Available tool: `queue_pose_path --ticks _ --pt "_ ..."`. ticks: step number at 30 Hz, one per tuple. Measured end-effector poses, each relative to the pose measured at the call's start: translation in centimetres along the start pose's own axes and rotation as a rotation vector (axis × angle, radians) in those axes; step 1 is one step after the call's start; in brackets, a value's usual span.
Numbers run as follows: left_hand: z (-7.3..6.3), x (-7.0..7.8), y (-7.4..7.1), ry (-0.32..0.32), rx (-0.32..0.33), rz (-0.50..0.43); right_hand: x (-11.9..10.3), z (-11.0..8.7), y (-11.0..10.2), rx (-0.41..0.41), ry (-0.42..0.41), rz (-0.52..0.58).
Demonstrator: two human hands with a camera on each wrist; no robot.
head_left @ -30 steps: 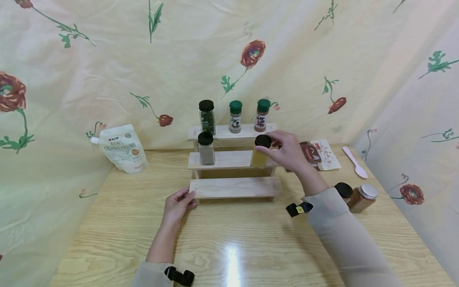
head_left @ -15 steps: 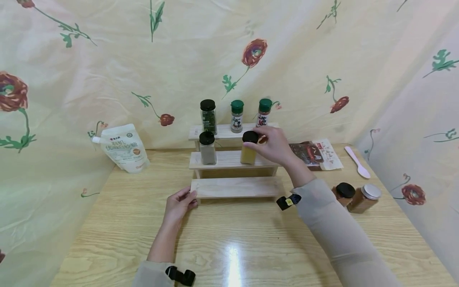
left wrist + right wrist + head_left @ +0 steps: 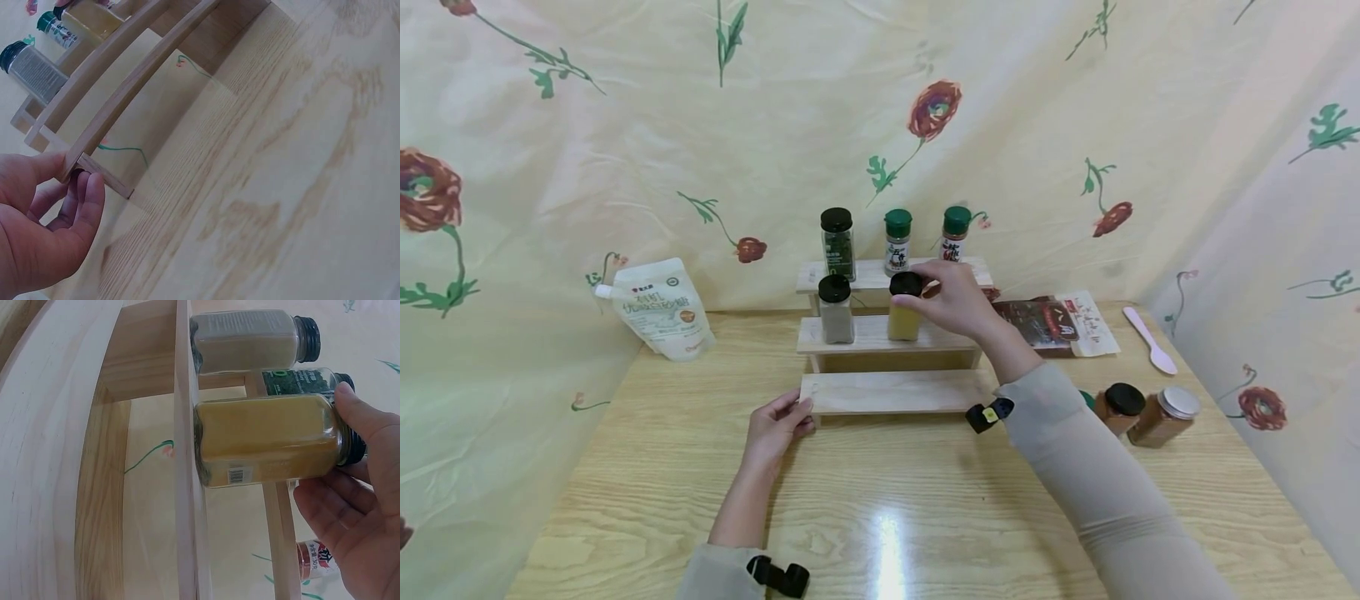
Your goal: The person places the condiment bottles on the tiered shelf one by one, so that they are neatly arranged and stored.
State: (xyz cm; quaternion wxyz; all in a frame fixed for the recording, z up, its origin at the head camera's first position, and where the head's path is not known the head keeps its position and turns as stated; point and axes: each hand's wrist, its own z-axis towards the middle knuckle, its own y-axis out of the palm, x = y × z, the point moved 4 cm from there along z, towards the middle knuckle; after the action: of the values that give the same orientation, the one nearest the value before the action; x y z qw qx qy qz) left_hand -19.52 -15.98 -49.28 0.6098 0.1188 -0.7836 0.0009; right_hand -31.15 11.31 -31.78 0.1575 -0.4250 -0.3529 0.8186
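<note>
With right hand (image 3: 953, 297), pinches a clear square jar of yellow powder (image 3: 903, 323) by its black lid (image 3: 906, 283), on the middle step (image 3: 871, 331) of a pale wooden three-step rack (image 3: 883, 349). With left hand (image 3: 778, 423), grips its lowest step (image 3: 895, 392).

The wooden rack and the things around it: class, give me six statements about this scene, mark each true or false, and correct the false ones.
1. The right hand holds the yellow jar near its top. True.
2. Two green-capped bottles stand on the top shelf. True.
3. The left hand grips the top shelf. False: it grips the left end of the lowest shelf.
4. The grey jar has a white lid. False: its lid is black.
5. The spoon lies to the left of the rack. False: it lies to the right.
6. The white pouch is to the left of the rack. True.
</note>
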Motion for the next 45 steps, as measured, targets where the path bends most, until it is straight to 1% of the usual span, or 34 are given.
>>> queue_pose_path --ticks 11,18,21,24,28,33,39,45 --pt "-0.1 -0.1 -0.1 -0.006 -0.002 -0.004 0.1 0.2 0.8 -0.005 -0.007 0.023" --pt "-0.2 -0.2 -0.1 -0.007 -0.003 -0.003 -0.1 0.3 0.9 -0.020 0.000 0.020" --pt "-0.2 -0.2 -0.1 -0.005 -0.001 -0.001 -0.1 0.0 0.9 -0.018 0.007 0.019" --pt "-0.1 -0.2 0.0 -0.006 0.001 0.001 0.3 -0.6 0.8 -0.014 0.033 0.019" --pt "-0.1 -0.2 0.0 -0.005 0.002 0.002 0.9 -1.9 0.3 -0.004 0.074 0.052" --pt "-0.1 -0.1 0.1 -0.004 0.000 -0.001 1.8 -3.8 -0.7 0.021 0.085 0.064" --pt "-0.1 0.1 0.0 -0.014 -0.004 0.003 3.3 -6.3 -1.9 0.025 0.096 0.029" --pt "-0.1 0.1 0.0 -0.018 0.004 -0.001 4.1 -8.3 -3.4 0.058 0.061 -0.043"
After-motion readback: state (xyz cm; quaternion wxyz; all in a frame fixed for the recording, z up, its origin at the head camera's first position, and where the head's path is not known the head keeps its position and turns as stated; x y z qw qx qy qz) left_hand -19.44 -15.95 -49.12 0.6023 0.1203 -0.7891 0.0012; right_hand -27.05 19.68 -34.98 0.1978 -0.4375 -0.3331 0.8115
